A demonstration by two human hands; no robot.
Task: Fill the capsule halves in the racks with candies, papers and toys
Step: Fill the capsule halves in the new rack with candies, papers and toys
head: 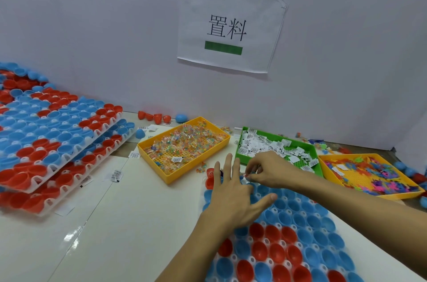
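Rack (pixel 300 235) lies under both hands (pixel 233 196)

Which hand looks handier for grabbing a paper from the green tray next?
Probably the right hand: it sits beside the green tray, though it pinches something small. The left hand lies flat on the rack.

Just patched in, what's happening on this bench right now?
A person is filling capsule halves in the near rack. The left hand rests open, fingers spread, on the rack's far end, while the right hand pinches a small item beside it, too small to identify. Behind the hands sit a yellow tray of candies, a green tray of papers and a yellow tray of toys. Stacked racks of red and blue halves lie to the left.
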